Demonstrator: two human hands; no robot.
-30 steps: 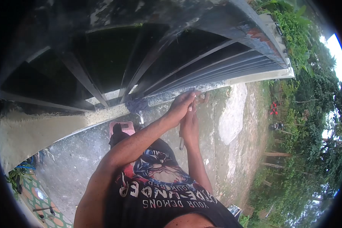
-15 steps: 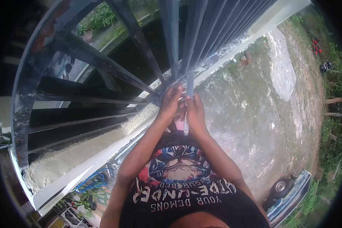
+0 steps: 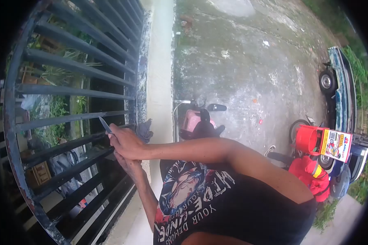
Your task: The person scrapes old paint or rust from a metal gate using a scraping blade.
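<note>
Holding a knife (image 3: 104, 123) in the right grip (image 3: 127, 143), at 9 o'clock, by dark bars (image 3: 69, 119).
Pointing it to 11 o'clock; tucking the left grip (image 3: 129, 164) just below, too hidden to tell if open.

Soft, diffuse daylight lays a milky haze over the concrete ground (image 3: 241, 85) and brightens the pale ledge (image 3: 159, 61), while slight blur softens fine detail and fisheye distortion curves the edges into black corners
</note>
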